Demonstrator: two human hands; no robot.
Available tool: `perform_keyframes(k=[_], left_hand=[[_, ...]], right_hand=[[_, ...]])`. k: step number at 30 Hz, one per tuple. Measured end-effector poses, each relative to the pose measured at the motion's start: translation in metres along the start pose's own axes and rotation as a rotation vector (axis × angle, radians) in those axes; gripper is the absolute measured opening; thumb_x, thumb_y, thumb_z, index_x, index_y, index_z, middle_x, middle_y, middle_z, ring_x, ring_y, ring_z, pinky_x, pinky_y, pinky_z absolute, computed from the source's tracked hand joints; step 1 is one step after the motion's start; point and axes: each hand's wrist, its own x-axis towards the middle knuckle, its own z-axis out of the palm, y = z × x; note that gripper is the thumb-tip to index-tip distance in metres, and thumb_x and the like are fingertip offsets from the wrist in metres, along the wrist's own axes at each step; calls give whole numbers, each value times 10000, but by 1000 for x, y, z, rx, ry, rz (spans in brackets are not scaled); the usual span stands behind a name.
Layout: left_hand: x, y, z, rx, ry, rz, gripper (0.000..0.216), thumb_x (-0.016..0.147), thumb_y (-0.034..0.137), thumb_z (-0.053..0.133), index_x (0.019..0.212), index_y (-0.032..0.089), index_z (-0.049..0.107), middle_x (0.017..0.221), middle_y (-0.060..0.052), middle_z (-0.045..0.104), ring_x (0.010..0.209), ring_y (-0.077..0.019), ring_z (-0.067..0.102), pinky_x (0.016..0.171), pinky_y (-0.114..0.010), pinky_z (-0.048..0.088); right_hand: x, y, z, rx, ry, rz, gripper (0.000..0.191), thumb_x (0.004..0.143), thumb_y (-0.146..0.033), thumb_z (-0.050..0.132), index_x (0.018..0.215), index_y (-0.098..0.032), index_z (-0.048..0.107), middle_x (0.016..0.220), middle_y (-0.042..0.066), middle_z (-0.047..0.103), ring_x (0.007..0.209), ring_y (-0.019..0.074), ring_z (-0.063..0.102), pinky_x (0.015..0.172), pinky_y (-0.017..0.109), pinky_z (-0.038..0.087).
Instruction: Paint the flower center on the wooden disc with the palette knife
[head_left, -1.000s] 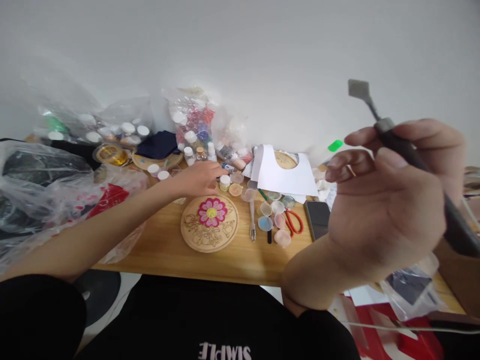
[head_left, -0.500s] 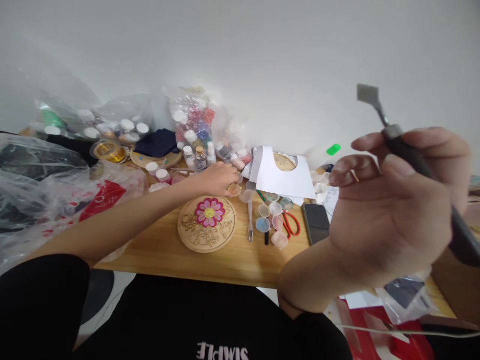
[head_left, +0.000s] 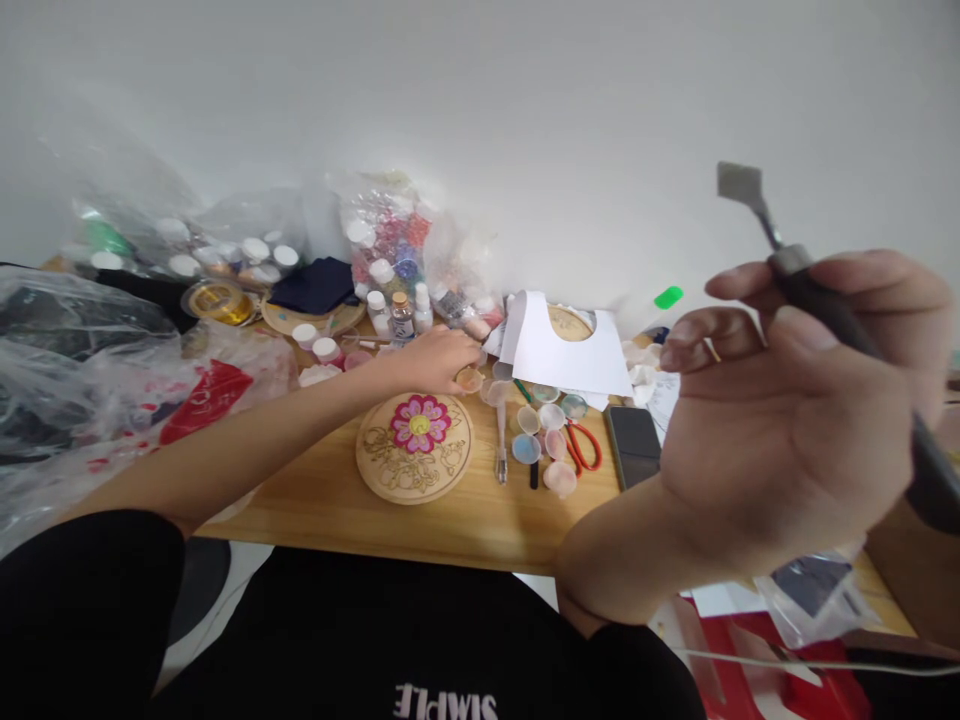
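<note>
My right hand (head_left: 795, 420) is raised high at the right, closed round the dark handle of a palette knife (head_left: 784, 255). Its short, square metal blade points up and to the left. Across the table, my left hand (head_left: 439, 360) reaches to a small clear cup (head_left: 469, 381) with something orange-brown in it; thumb and fingers are at the cup's rim, and part of the grip is hidden. Just below that hand lies a round wooden board (head_left: 390, 480) with line-drawn flowers and leaves. One flower (head_left: 420, 424) on it is filled in with pink, magenta and a yellow centre.
Several small cups (head_left: 526, 449), a clear-handled tool (head_left: 502, 430), red-handled scissors (head_left: 589, 447) and a phone (head_left: 634, 445) lie right of the board. White paper (head_left: 570, 365) with a cutout stands behind. Bottles (head_left: 403, 318), bead bags (head_left: 397, 230) and plastic wrap (head_left: 217, 400) crowd the back and left.
My right hand with the palette knife has shifted very slightly to the right. My left hand stays at the small cup, and the board has not moved.
</note>
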Motion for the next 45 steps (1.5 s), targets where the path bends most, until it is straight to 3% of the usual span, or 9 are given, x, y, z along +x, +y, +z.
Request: perform_keyframes(k=[8,13,16,23,28,31,45], left_hand=[[-8,-5,-27,-125,65,-42,244,805,296,631,1004,183,716,964,-67,757,898,-237,684,787,-324,425],[-36,1,-56,-340,201,-84,369,781,309,680,1124,177,709,1104,-72,762,958,-218,693,820,-298,478],[-58,10,-61,-471,299,-132,359,781,327,692,1108,181,714,1108,-67,763,963,-219,698,826,-300,509],[-94,18,-45,-680,461,-250,318,779,386,694,1032,193,681,1065,-64,759,968,-229,700,842,-351,545],[-109,17,-46,-930,568,-282,292,764,357,699,1011,225,618,1035,-43,734,976,-215,711,854,-356,592],[-120,17,-48,-1030,608,-258,284,757,311,708,1004,239,588,1005,-20,735,942,-198,725,848,-342,613],[-160,-3,2,-784,958,-407,255,856,243,619,1108,269,594,1091,-29,739,969,-217,722,868,-385,614]], right_hand=[[1,-2,1,9,10,33,287,745,-69,511,818,-279,692,777,-28,682,594,126,550,547,347,427],[-2,-1,6,15,23,26,267,723,-70,542,819,-269,691,771,-24,683,592,133,563,531,333,418],[-4,1,11,14,50,62,255,714,-62,545,833,-246,674,772,-10,684,606,129,583,544,314,437],[-13,22,29,-93,-116,63,200,786,-84,586,897,-246,624,824,-10,691,619,119,629,543,289,480],[-45,42,57,-286,-340,75,119,912,-199,587,1008,-267,606,945,18,697,842,172,696,738,365,572],[-64,56,70,-402,-399,-19,122,953,-272,568,1061,-284,622,961,24,710,914,195,699,808,391,574],[-88,90,131,-547,-697,-266,269,864,-225,679,1113,-292,603,1010,42,738,924,228,729,798,399,604]])
